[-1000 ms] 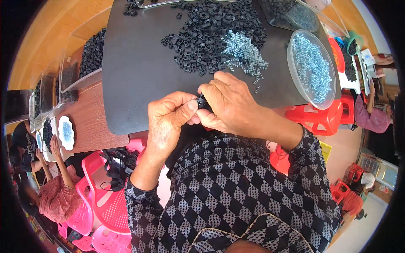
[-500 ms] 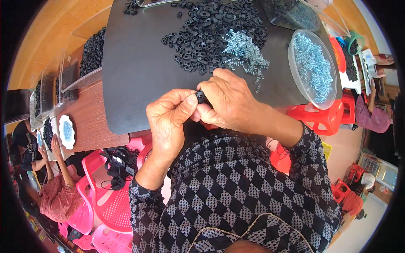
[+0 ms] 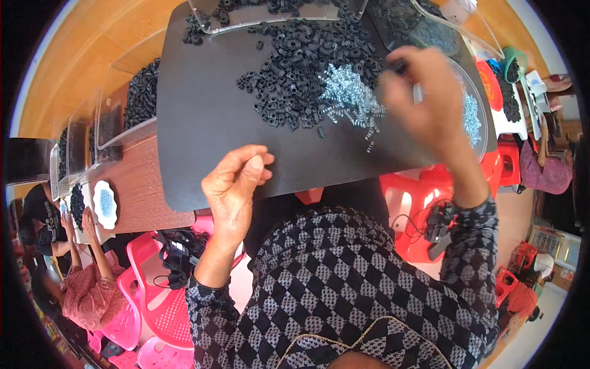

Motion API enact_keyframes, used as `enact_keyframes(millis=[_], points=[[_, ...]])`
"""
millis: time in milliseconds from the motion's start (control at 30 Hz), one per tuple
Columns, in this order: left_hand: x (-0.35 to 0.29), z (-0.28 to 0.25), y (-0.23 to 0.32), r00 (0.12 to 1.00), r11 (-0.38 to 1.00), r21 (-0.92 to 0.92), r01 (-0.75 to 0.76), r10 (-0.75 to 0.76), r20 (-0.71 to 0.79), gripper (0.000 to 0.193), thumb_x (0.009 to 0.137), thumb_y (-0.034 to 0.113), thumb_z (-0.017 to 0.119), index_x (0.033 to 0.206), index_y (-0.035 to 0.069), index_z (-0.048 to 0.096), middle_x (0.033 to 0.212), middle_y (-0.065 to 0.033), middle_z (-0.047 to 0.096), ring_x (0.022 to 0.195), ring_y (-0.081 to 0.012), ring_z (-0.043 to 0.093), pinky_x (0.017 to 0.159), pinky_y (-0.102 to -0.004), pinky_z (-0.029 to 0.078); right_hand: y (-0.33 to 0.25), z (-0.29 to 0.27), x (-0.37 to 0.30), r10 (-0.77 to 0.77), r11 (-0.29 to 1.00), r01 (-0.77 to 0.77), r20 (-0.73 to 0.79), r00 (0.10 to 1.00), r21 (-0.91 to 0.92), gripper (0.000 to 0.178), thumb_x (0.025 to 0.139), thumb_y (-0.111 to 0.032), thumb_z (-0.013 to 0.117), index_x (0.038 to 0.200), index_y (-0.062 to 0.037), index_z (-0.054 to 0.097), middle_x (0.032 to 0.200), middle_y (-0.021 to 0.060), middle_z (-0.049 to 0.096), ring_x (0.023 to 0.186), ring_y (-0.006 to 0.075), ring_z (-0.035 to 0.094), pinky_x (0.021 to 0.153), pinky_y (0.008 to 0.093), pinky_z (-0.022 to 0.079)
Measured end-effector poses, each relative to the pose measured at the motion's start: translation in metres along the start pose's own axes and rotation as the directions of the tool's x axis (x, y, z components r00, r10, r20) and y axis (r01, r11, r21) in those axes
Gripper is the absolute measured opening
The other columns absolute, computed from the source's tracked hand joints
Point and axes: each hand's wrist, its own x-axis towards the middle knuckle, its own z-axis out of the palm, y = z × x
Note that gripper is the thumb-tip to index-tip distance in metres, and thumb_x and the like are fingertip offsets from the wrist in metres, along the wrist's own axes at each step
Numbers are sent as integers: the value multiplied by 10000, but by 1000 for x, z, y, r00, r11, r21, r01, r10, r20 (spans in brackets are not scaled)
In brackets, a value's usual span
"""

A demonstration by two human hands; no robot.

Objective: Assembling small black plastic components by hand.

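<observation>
My left hand [image 3: 236,187] hovers over the table's near edge, thumb pressed toward its curled fingers; anything between them is hidden. Out over the right side of the dark table, my right hand [image 3: 430,92] is blurred by motion. A small black plastic part [image 3: 398,65] shows at its fingertips. A wide heap of similar black plastic parts [image 3: 289,80] spreads across the middle of the table. Small silvery-blue coil springs [image 3: 350,92] lie in a pile against the heap's right side. Behind my right hand, a round clear tray [image 3: 472,120] of more springs is partly covered.
The dark tabletop [image 3: 203,117] has a rounded near-left corner. Clear bins [image 3: 270,23] with black parts stand at the far edge. Left, a brown table [image 3: 144,184] bears more bins, and a person [image 3: 92,283] works there. Red stools [image 3: 418,215] and a pink chair [image 3: 166,295] stand nearby.
My hands were together around a small black part. Now they are apart: my right hand has moved far and right with a black part, while my left has shifted slightly left and nearer.
</observation>
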Motion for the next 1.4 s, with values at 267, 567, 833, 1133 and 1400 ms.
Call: enact_keyframes(millis=[267, 567, 833, 1133, 1400], points=[[47, -28, 7, 979, 932, 329, -152, 187, -77, 267, 850, 43, 614, 1113, 2, 629, 887, -50, 651, 782, -105, 589, 703, -240, 482, 115, -35, 79, 284, 917, -303, -110, 953, -259, 294, 694, -110, 618, 938, 51, 584, 807, 250, 605, 812, 425, 575, 728, 465, 463], [122, -35, 13, 787, 317, 807, -498, 555, 268, 353, 761, -37, 560, 1096, 53, 626, 908, -126, 628, 867, -288, 622, 764, -329, 483, 107, -11, 59, -144, 923, 3, -341, 929, -385, 220, 747, -98, 598, 947, -6, 605, 780, 186, 593, 733, 359, 576, 671, 429, 469], [131, -10, 16, 821, 250, 841, -480, 465, 330, 240, 793, 5, 544, 1010, 28, 644, 850, -136, 618, 871, -325, 602, 791, -399, 466, 39, -8, 26, -212, 962, 168, -202, 956, -214, 239, 710, 30, 627, 943, -16, 610, 849, 114, 605, 785, 295, 555, 688, 365, 476], [172, 52, 27, 754, 346, 744, -572, 580, 310, 253, 731, 149, 709, 932, 15, 632, 871, -145, 639, 861, -331, 598, 761, -430, 461, 10, 7, 3, -119, 993, 117, -166, 979, -22, 238, 702, 94, 642, 926, 19, 624, 833, 134, 621, 737, 292, 572, 640, 356, 468], [181, 55, 20, 746, 250, 780, -574, 553, 372, 300, 698, 123, 710, 978, 38, 645, 828, -102, 637, 816, -269, 621, 737, -378, 482, 6, 12, -14, -66, 995, 77, -153, 986, 70, 239, 666, 88, 638, 893, 14, 622, 808, 125, 615, 718, 283, 561, 609, 353, 465]])
